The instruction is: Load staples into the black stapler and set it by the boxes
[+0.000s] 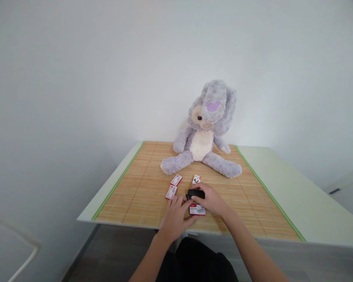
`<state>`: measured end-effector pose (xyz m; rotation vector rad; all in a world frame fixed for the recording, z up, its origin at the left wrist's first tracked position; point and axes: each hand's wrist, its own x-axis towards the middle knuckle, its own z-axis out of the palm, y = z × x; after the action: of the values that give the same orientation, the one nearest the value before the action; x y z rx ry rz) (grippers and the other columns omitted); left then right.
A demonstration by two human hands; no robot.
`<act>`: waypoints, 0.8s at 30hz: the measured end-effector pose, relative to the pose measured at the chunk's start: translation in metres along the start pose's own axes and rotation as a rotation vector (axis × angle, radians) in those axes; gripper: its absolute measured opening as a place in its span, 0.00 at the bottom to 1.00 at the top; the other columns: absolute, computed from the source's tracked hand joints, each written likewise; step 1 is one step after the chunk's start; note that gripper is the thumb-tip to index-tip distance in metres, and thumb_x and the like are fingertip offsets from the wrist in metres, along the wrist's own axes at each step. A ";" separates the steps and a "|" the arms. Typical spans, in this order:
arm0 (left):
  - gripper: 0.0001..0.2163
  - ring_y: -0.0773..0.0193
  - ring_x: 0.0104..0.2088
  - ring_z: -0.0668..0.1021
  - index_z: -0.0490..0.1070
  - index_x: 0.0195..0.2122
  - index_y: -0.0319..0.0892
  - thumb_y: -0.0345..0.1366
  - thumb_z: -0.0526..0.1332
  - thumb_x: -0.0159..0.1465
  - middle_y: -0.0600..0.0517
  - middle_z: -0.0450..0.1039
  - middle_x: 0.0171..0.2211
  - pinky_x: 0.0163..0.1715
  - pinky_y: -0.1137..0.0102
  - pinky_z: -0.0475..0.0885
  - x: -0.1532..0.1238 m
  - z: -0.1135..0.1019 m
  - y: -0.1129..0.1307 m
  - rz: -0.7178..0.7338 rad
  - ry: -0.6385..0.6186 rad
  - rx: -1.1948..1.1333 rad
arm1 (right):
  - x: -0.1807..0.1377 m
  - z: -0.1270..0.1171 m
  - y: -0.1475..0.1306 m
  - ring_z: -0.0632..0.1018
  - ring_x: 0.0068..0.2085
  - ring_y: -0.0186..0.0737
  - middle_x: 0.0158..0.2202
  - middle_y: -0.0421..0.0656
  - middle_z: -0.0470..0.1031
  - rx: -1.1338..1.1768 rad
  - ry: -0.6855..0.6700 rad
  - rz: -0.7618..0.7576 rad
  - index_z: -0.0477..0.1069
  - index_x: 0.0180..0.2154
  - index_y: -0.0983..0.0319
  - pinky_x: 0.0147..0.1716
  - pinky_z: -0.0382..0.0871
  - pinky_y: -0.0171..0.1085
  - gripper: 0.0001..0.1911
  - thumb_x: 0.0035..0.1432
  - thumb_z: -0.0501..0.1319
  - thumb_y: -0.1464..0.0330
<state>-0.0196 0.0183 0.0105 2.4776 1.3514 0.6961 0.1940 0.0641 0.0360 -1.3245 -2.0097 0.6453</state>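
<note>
A small black stapler [196, 193] is held crosswise over the mat, with my right hand [213, 199] closed around its right end, fingers on the far side and thumb on the near side. My left hand [175, 219] lies to the left of it, fingers apart. Its fingertips are close to the stapler's left end, and I cannot tell whether they touch it. Just below the stapler is a red and white box [197, 210], beside my left thumb. Two small red and white boxes, an upper one [176, 180] and a lower one [171, 192], lie left of the stapler.
Beyond my right fingers lies another small white and red box [197, 179]. A grey plush rabbit [201, 145] sits against the wall at the back of the table. The bamboo mat [147, 188] has green edges and covers much of the pale table [270, 172].
</note>
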 end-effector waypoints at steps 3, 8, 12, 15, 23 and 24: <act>0.23 0.54 0.52 0.71 0.70 0.60 0.59 0.50 0.67 0.64 0.51 0.70 0.50 0.56 0.56 0.66 0.000 -0.003 0.001 0.020 0.013 -0.035 | -0.016 -0.005 0.015 0.77 0.51 0.48 0.49 0.45 0.79 -0.018 0.081 0.025 0.74 0.50 0.55 0.54 0.70 0.48 0.15 0.62 0.65 0.60; 0.15 0.53 0.53 0.72 0.76 0.49 0.54 0.47 0.69 0.63 0.50 0.71 0.50 0.57 0.55 0.66 -0.003 -0.005 0.006 -0.009 0.098 -0.047 | -0.049 -0.018 0.049 0.77 0.52 0.50 0.50 0.47 0.77 -0.046 0.191 0.078 0.73 0.51 0.55 0.55 0.71 0.51 0.17 0.65 0.62 0.56; 0.10 0.48 0.59 0.69 0.74 0.44 0.50 0.42 0.68 0.62 0.47 0.69 0.56 0.61 0.51 0.64 -0.002 -0.002 0.007 -0.130 0.241 0.022 | -0.067 -0.026 0.069 0.77 0.52 0.51 0.51 0.47 0.78 -0.057 0.294 0.138 0.73 0.52 0.54 0.55 0.71 0.52 0.19 0.65 0.61 0.52; 0.09 0.46 0.63 0.66 0.72 0.42 0.48 0.40 0.68 0.61 0.46 0.64 0.64 0.63 0.49 0.61 0.001 0.001 0.004 -0.252 0.319 0.075 | -0.071 -0.027 0.072 0.78 0.51 0.52 0.51 0.48 0.78 -0.056 0.329 0.170 0.74 0.52 0.54 0.55 0.72 0.52 0.20 0.65 0.60 0.51; 0.12 0.47 0.63 0.67 0.66 0.41 0.47 0.40 0.67 0.60 0.45 0.64 0.63 0.61 0.51 0.63 0.010 0.012 -0.010 -0.480 0.393 0.082 | -0.071 -0.027 0.068 0.78 0.51 0.52 0.51 0.48 0.79 -0.046 0.318 0.187 0.73 0.52 0.55 0.54 0.72 0.51 0.21 0.65 0.60 0.50; 0.14 0.47 0.62 0.67 0.66 0.44 0.47 0.41 0.66 0.60 0.44 0.65 0.62 0.60 0.52 0.63 0.011 0.013 -0.011 -0.500 0.396 0.075 | -0.071 -0.027 0.068 0.78 0.51 0.52 0.51 0.48 0.79 -0.044 0.318 0.189 0.73 0.52 0.55 0.54 0.72 0.51 0.21 0.65 0.60 0.50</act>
<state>-0.0158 0.0334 -0.0016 1.9744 2.0653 1.0505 0.2760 0.0255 -0.0105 -1.5487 -1.6663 0.4427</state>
